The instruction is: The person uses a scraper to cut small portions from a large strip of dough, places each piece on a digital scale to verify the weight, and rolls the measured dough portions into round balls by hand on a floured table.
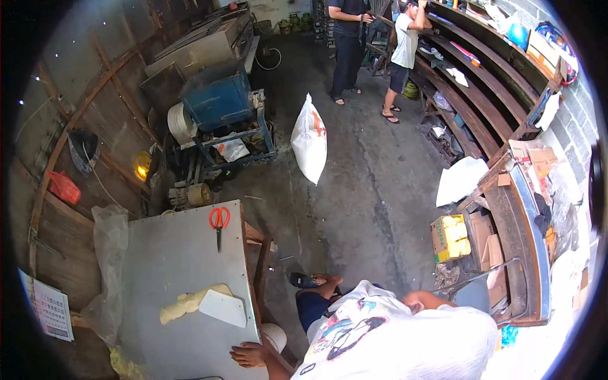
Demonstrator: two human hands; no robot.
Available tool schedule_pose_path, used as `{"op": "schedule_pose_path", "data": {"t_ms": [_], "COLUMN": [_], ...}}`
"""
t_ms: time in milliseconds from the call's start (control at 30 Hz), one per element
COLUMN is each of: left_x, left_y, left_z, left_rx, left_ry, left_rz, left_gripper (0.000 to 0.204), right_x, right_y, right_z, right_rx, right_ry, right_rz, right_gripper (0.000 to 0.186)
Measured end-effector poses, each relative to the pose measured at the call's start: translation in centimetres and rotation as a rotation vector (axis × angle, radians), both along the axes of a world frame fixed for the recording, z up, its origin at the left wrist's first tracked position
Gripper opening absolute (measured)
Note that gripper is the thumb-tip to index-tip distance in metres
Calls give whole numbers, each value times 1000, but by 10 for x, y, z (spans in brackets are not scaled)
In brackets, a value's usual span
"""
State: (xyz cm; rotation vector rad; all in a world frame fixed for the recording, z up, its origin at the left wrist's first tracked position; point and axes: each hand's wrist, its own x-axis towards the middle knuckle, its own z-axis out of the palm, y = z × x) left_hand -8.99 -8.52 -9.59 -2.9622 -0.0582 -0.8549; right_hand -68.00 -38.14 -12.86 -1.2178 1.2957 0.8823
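Observation:
My left hand lies on the edge of a metal-topped table, fingers stretched out and holding nothing. Beyond it on the tabletop is a pale, long lump that looks like dough, with a flat white scraper overlapping its right end. Red-handled scissors lie near the table's far right corner. On the other side, my right hand is close against my white shirt; its fingers are mostly hidden.
A full white sack stands on the concrete floor ahead. Blue machinery is at the left, and long wooden shelves run along the right. Two people stand at the back. A carton of yellow packs sits at the right.

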Motion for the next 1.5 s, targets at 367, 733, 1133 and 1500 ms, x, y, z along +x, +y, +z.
{"op": "schedule_pose_path", "data": {"t_ms": [367,733,1133,1500], "left_x": [-6,-7,-11,-8], "left_y": [-2,12,-2,-9], "left_z": [11,5,15,32], "left_rx": [-47,-69,-73,-50], "left_ry": [110,153,151,170], "left_rz": [56,89,66,43], "left_gripper": [48,51,51,53], "right_x": [166,211,235,226], "right_y": [-175,-154,-124,-112], "right_z": [322,322,688,675], "right_rx": [-210,-269,-1053,-1430], "right_ry": [-887,-1022,-2323,-2342], "right_rz": [-552,-363,292,274], "right_gripper": [29,38,64,63]}}
